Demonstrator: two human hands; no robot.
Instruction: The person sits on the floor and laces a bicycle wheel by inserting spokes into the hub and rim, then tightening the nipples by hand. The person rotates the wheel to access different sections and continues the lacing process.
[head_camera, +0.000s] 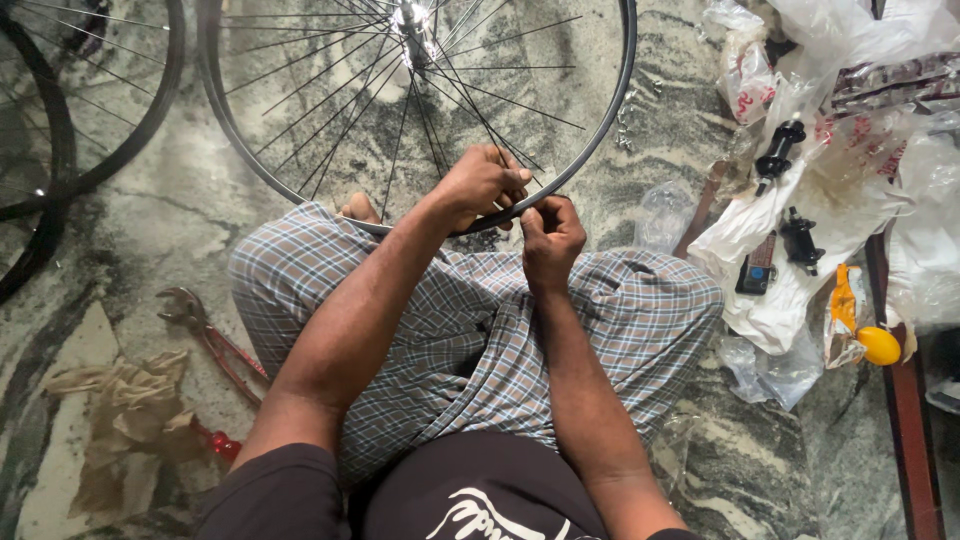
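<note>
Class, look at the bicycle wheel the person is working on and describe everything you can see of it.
The bicycle wheel is a bare dark metal rim with no tyre, laced with thin crossing wire spokes that meet at a shiny hub near the top of the view. It stands roughly upright on the marbled stone floor, its lower edge against the seated person's checked-cloth lap. The left hand grips the rim from above, over the spokes, and the right hand pinches the rim's edge beside it. The top of the wheel is out of view.
</note>
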